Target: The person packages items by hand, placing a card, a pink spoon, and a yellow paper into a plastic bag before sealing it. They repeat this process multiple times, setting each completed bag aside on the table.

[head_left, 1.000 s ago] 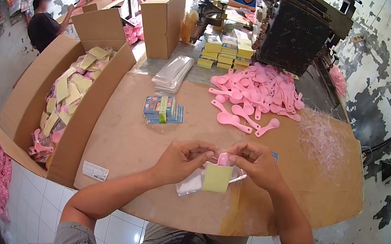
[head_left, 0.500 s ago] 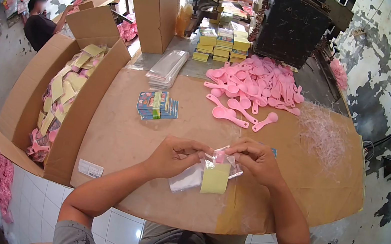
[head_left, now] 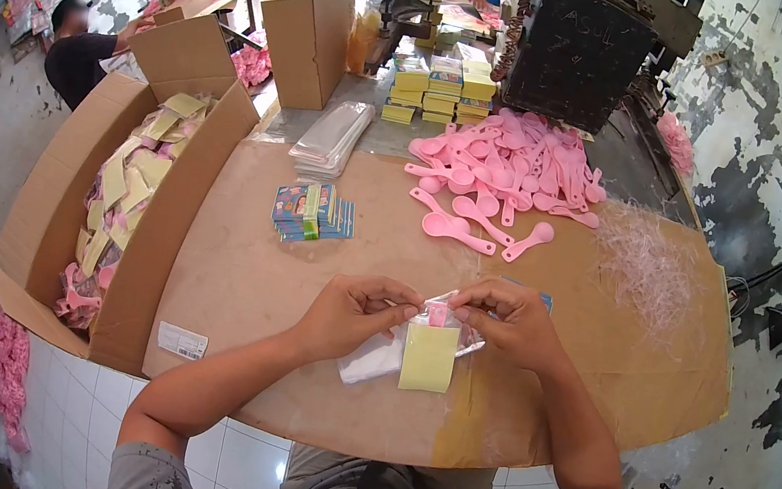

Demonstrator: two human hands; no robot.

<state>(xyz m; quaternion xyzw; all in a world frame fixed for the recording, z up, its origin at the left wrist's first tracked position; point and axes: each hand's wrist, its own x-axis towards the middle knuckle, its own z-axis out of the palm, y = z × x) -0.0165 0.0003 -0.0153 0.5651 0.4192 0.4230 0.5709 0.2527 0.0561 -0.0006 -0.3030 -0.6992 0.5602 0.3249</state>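
My left hand [head_left: 358, 317] pinches the upper left edge of a clear plastic bag [head_left: 468, 341], thumb against forefinger. At the bag's upper right corner, my right hand [head_left: 512, 325] grips the film the same way. In the bag a pale yellow card [head_left: 428, 359] faces up, and the pink handle end [head_left: 438, 312] of what looks like a spoon shows above it. Several clear bags [head_left: 367, 362] lie flat beneath, beside my left hand. A blue printed card [head_left: 544, 300] is partly covered by my right hand.
Pink measuring spoons [head_left: 514, 167] are heaped at the back right, near tangled clear strips [head_left: 650, 273]. Blue cards [head_left: 315, 213] and plastic sleeves [head_left: 332, 134] lie left of centre. An open carton [head_left: 162, 220] of packed pieces stands left. Behind are yellow card stacks [head_left: 442, 90] and a black machine [head_left: 577, 50].
Both hands keep their pinch on the bag, with small finger shifts at its top edge. More of the pink handle end shows. In the background, the person at left leans lower.
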